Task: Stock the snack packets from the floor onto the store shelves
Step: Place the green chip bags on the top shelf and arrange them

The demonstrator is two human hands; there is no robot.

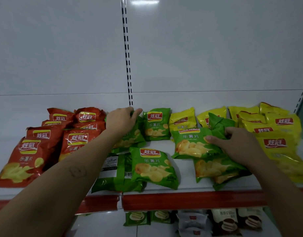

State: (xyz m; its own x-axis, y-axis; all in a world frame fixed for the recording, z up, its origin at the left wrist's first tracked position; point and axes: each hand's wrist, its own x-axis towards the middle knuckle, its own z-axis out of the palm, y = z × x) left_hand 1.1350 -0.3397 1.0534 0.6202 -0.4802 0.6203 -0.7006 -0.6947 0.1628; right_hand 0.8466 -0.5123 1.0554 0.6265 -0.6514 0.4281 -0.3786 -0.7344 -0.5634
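Chip packets lie on a white shelf (pixel 185 165) with a red front strip. Red packets (pixel 27 158) fill the left, green packets (pixel 152 166) the middle, yellow packets (pixel 282 142) the right. My left hand (pixel 120 120) reaches to the back and grips the top of a green packet (pixel 130 139) near the back wall. My right hand (pixel 236 144) is closed on a green packet (pixel 193 144) that rests on other green ones; a crumpled green packet (pixel 219 125) sticks up behind its fingers.
A slotted upright (pixel 127 65) runs down the white back panel. One green packet (pixel 113 173) lies face down at the shelf front. Below, a lower shelf holds small green (pixel 137 218), grey (pixel 192 221) and brown-and-white packets (pixel 227 221).
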